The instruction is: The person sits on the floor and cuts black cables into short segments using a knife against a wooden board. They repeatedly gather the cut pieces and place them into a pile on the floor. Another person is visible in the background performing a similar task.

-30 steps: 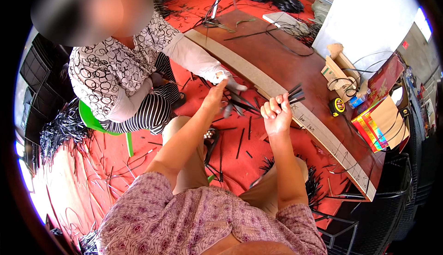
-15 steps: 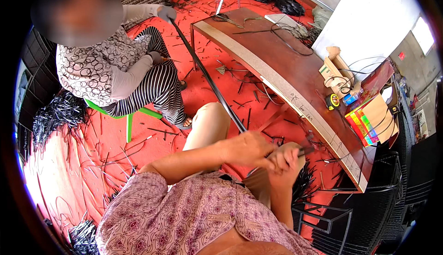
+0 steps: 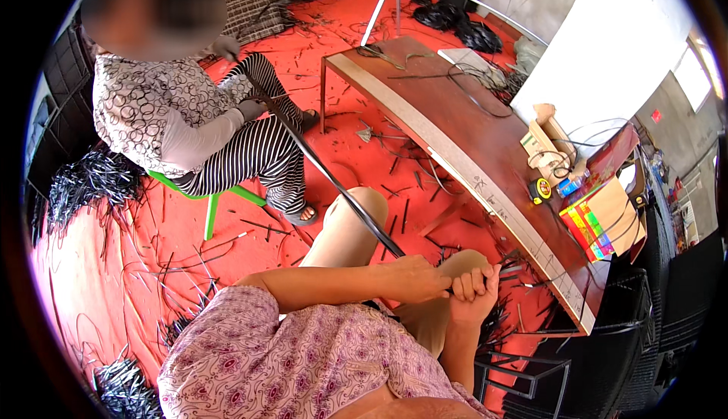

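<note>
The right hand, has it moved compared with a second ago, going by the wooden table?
Yes. The right hand has dropped away from the wooden table edge toward the lap, now fisted beside the left hand on the black strip.

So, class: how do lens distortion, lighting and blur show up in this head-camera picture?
Head view: the fisheye bends the long brown table edge into a curve and leaves a black rim around the picture; bright daylight washes out the white wall; the left hand and right hand on the dark strip look sharp.

A long black strip [image 3: 326,169] (thin, flat, slightly bowed) stretches taut diagonally above the red floor.
</note>
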A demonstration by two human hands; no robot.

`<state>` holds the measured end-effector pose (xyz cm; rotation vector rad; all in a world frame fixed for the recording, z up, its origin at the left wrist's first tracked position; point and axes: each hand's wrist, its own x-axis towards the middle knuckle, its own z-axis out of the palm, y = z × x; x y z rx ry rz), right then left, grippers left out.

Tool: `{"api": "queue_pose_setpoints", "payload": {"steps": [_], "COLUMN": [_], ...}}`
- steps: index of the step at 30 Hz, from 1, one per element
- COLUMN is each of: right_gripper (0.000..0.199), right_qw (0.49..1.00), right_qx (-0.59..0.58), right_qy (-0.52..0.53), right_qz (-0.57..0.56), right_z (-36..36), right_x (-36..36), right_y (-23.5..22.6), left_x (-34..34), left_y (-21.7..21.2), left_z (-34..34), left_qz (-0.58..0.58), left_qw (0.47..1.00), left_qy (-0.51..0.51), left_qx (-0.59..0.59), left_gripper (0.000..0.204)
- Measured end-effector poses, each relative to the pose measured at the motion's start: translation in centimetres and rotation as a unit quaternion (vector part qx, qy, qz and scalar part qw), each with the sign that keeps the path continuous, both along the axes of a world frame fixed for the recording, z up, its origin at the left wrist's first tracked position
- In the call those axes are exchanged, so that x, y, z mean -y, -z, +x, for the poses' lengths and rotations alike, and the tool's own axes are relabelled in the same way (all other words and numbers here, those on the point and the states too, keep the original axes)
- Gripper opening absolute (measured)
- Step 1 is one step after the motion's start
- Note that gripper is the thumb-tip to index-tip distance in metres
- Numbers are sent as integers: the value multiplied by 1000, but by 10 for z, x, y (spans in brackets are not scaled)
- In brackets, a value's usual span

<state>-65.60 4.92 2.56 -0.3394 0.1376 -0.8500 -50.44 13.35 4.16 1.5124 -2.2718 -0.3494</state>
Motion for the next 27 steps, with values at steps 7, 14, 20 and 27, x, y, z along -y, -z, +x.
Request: {"api": "queue_pose_setpoints", "payload": {"steps": [7, 14, 20, 27], "right_gripper": [36, 36, 45, 43], "right_qw": [999, 997, 1000, 965], "right_qx": [-17, -72, -18, -115], "right_qy": [-9, 36, 11, 127], "right_qz": [-45, -10, 1, -200], "right_z": [36, 35, 36, 54], "right_x": [10, 11, 31, 54], "right_y": [4, 1, 15, 15], "left_x": [-2, 6, 33, 46], "left_y": [15, 28, 75, 29], "left_z": [27, 21, 30, 45], "left_qz": [-62, -58, -275, -66], "left_qw": [996, 993, 949, 990], "left_qy": [-26, -34, -82, -84], "left_qx": [-53, -92, 128, -91], "left_gripper": [29, 28, 15, 28]}}
